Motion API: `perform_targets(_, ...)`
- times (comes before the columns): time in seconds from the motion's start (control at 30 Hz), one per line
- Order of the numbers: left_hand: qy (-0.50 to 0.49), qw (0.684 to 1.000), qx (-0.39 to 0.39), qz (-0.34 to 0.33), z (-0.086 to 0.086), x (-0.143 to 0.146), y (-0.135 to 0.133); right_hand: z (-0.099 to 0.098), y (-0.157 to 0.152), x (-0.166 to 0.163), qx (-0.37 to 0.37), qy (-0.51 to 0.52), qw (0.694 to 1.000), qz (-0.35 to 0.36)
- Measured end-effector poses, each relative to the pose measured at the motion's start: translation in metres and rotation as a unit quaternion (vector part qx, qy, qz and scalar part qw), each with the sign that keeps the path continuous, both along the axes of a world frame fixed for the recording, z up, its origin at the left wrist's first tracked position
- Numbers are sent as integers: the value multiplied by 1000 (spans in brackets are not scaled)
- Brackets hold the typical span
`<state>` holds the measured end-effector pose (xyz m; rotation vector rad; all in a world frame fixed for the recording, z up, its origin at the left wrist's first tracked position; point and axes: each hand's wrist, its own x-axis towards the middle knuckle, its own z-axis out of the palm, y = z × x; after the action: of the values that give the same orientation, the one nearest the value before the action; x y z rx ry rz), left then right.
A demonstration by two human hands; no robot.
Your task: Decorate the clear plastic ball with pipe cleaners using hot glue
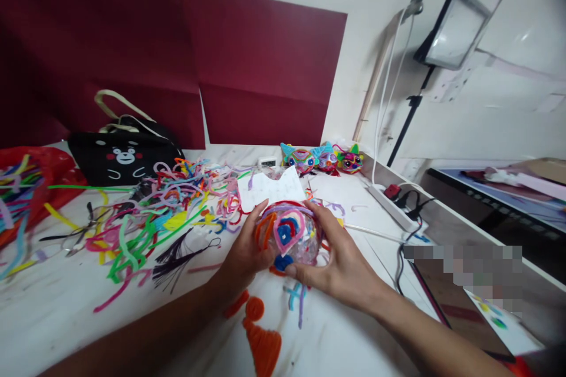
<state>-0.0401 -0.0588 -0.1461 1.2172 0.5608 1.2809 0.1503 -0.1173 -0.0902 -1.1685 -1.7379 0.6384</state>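
Observation:
Between my two hands is a clear round ball (309,247) with pipe cleaner shapes on it: a pink, blue and red eye patch, orange strips on the left side and a blue piece low on the front. My left hand (250,247) grips its left side, fingers curled around the back. On the right side my right hand (333,256) holds it, its thumb against the blue piece (283,262). On the table just below lie a coiled orange disc (255,308), an orange wedge (264,344) and crossed blue and purple pipe cleaner bits (297,296).
Loose coloured pipe cleaners (177,206) cover the table's left, with a dark tassel (177,259) and glasses (75,232). Behind stand a black bag (119,159), a white paper (272,188) and three finished animal ornaments (325,159). A power strip (393,206) and tablet (460,306) lie right.

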Motion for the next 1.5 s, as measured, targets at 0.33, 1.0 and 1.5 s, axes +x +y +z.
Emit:
perform_targets(0.33, 21, 985, -40, -168, 12, -12, 2, 5, 2, 11, -87, -37, 995, 3)
perform_targets(1.0, -73, 969, -134, -193, 13, -8, 4, -10, 21, 19, -53, 75, 989, 118)
perform_targets(1.5, -70, 963, -87, -246, 4, -13, 10, -10, 26, 19, 31, 15, 993, 109)
